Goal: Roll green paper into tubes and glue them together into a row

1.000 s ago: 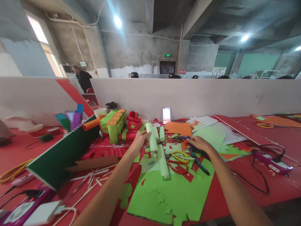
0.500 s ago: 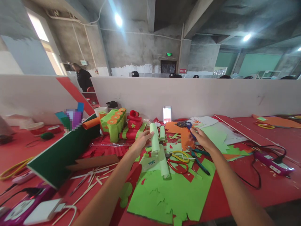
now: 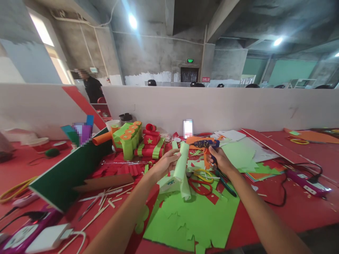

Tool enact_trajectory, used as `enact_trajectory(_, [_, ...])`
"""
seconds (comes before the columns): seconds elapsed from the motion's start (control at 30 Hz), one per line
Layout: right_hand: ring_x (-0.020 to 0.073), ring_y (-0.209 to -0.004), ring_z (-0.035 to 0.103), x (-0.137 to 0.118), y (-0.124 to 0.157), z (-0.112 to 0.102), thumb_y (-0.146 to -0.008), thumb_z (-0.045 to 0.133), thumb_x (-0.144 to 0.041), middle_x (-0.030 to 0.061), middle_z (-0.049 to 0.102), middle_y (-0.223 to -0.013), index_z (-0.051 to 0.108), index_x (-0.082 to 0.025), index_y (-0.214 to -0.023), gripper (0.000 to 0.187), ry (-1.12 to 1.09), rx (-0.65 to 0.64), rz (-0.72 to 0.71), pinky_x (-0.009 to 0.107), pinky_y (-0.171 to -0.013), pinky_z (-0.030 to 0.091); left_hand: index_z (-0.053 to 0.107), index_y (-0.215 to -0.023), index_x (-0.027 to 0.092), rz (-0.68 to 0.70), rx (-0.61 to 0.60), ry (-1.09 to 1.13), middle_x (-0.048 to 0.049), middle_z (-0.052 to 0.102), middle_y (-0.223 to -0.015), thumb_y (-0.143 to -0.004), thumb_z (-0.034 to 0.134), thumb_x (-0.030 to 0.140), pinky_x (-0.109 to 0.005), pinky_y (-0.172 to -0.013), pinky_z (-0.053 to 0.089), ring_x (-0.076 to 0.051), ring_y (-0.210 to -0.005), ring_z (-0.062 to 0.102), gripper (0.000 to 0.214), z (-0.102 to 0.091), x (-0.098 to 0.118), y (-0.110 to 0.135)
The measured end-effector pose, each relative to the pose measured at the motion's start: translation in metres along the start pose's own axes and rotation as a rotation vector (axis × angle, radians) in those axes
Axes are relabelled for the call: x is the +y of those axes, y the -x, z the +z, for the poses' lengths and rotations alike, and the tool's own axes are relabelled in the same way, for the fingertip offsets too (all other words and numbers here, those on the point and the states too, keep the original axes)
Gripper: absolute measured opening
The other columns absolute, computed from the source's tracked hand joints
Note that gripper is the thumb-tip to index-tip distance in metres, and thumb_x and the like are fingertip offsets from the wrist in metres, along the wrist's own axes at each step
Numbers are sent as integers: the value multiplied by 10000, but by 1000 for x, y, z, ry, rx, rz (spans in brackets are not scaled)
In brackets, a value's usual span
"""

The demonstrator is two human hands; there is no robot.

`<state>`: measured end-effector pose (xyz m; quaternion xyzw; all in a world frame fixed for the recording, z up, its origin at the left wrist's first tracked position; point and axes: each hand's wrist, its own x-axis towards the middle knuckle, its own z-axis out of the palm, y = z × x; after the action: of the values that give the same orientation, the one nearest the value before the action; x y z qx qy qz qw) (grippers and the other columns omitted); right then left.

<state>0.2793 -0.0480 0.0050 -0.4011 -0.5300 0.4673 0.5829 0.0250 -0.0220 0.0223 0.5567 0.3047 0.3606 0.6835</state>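
My left hand [image 3: 164,164] is closed around a rolled tube of pale green paper [image 3: 181,160], held tilted above the red table [image 3: 296,208]. My right hand [image 3: 219,158] grips the handle of a dark blue glue gun [image 3: 205,144], whose nozzle points left toward the tube's top end. Under the hands lie another pale green roll [image 3: 184,186], scissors with yellow and red handles [image 3: 200,180] and a big bright green sheet [image 3: 188,220] with cut-outs.
A green and orange paper model [image 3: 128,138] and red rolls with green bands [image 3: 150,145] stand behind. A dark green board [image 3: 70,173] leans at left. Black cables and a purple power strip [image 3: 304,178] lie right. A white partition [image 3: 225,107] backs the table.
My right hand picked the glue gun up off the table and brought it toward the tube. My left hand drew the green roll closer and tilted it.
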Motion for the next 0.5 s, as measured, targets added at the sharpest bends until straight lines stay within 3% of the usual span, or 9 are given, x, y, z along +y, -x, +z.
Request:
enact_trajectory(0.3, [85,-439,373,6,-3,2,-766,678,-588,-60,373,-530,444,-208,-661,458,8,8,-23,213,-369,281,490,-1297,166,5,-103,61,-107,686,-979,-830,661,330,-293,-718,537,-214,-828,692,523,1,2,1])
enact_trajectory(0.5, [86,-427,361,5,-3,4,-752,659,-634,-61,369,-519,434,-211,-648,490,41,28,11,213,-351,272,468,-1318,168,-10,-92,52,-102,682,-970,-840,654,331,-295,-728,533,-209,-818,690,539,2,2,1])
